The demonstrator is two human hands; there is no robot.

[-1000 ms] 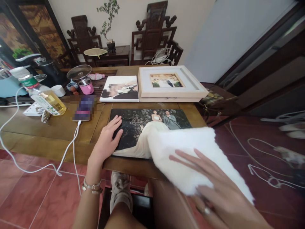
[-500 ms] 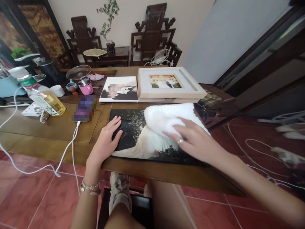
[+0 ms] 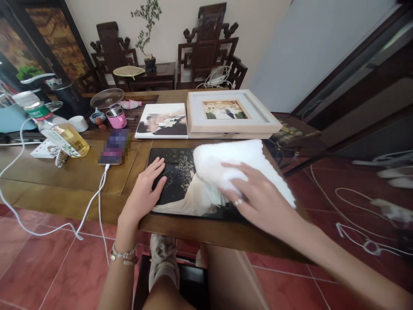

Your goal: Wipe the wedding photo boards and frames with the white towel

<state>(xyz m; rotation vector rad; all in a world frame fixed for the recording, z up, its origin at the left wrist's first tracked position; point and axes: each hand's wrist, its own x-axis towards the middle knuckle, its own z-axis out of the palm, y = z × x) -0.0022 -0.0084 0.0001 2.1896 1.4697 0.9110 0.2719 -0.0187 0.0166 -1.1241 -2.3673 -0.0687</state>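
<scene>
A large dark photo print [image 3: 180, 181] lies flat at the front edge of a wooden table [image 3: 74, 172]. My left hand [image 3: 144, 190] rests flat on its left edge, fingers stretched out. My right hand [image 3: 258, 196] presses a fluffy white cloth [image 3: 226, 165] onto the right half of the print, fingers spread over the cloth. The cloth hides most of the picture's right side.
Behind the print lie a smaller white-edged photo [image 3: 162, 120] and a pale wooden frame [image 3: 230, 113]. To the left are a phone [image 3: 113, 146] on a white cable [image 3: 93, 196], a bottle [image 3: 54, 129], a pink cup [image 3: 116, 117] and a small fan [image 3: 107, 98]. Carved chairs stand at the back.
My right hand brought the cloth from the table's front right corner up onto the print, then slid it slightly back toward me. My left hand stayed put.
</scene>
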